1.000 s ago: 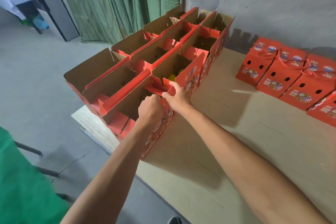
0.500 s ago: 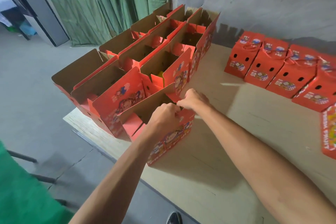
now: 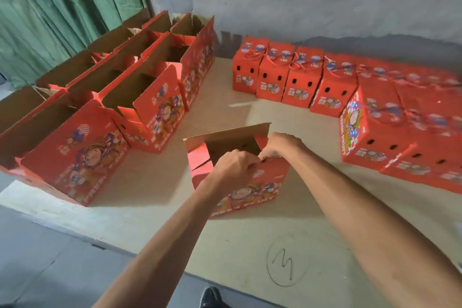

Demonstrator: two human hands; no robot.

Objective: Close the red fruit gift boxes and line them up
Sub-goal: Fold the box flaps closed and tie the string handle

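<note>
Red cardboard fruit gift box (image 3: 250,190) with a cartoon print stands open on the pale plywood table (image 3: 250,245), alone in the middle, its brown flaps raised. Left hand (image 3: 235,165) curls its fingers over the near top edge of this box; right hand (image 3: 280,145) grips the same edge just beside it. Left of the hands stands a cluster of open red boxes (image 3: 82,157). Beyond and right of the right hand, closed red boxes with string handles (image 3: 295,75) sit in rows against the grey wall (image 3: 312,0).
</note>
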